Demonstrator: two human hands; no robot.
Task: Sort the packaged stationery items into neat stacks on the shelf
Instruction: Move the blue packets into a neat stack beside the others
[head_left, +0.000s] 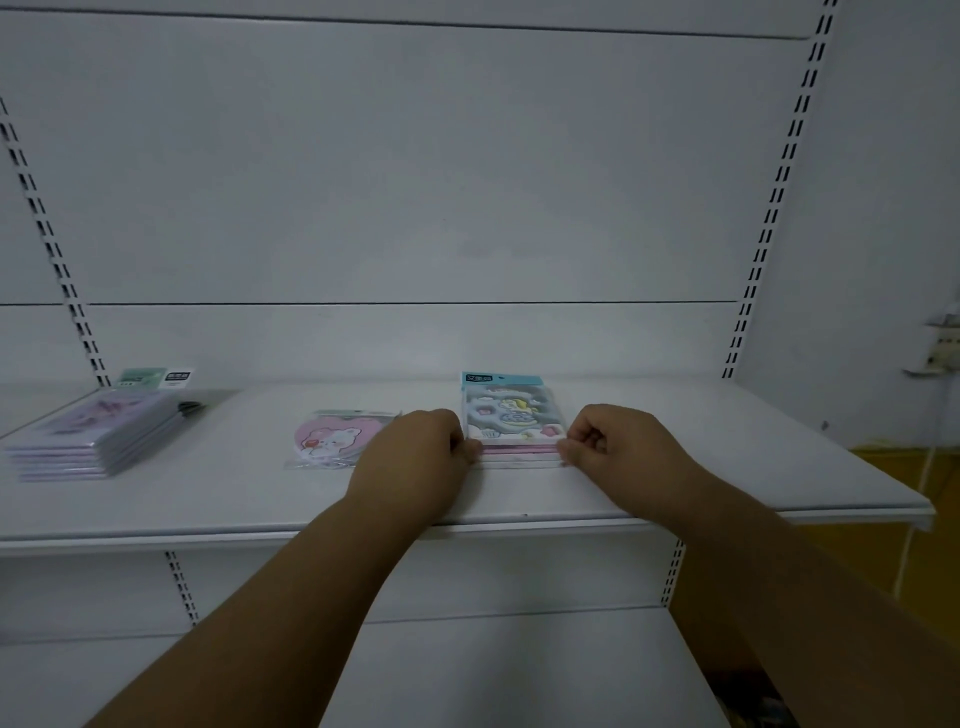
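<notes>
A stack of packaged stationery with a teal header and a cartoon cover (511, 415) lies on the white shelf (675, 467), right of centre. My left hand (415, 452) pinches the stack's front left corner. My right hand (618, 441) pinches its front right corner. Both hands have curled fingers resting on the shelf. A pink heart-shaped pack with a bear (332, 439) lies just left of my left hand, partly hidden by it. A stack of purple packs (98, 431) with a green header sits at the far left.
The shelf's back panel (415, 208) is bare white, with slotted uprights at both sides. A lower white shelf (467, 670) shows beneath my forearms. At the right edge are a yellow floor (930, 519) and a wall fixture (940, 353).
</notes>
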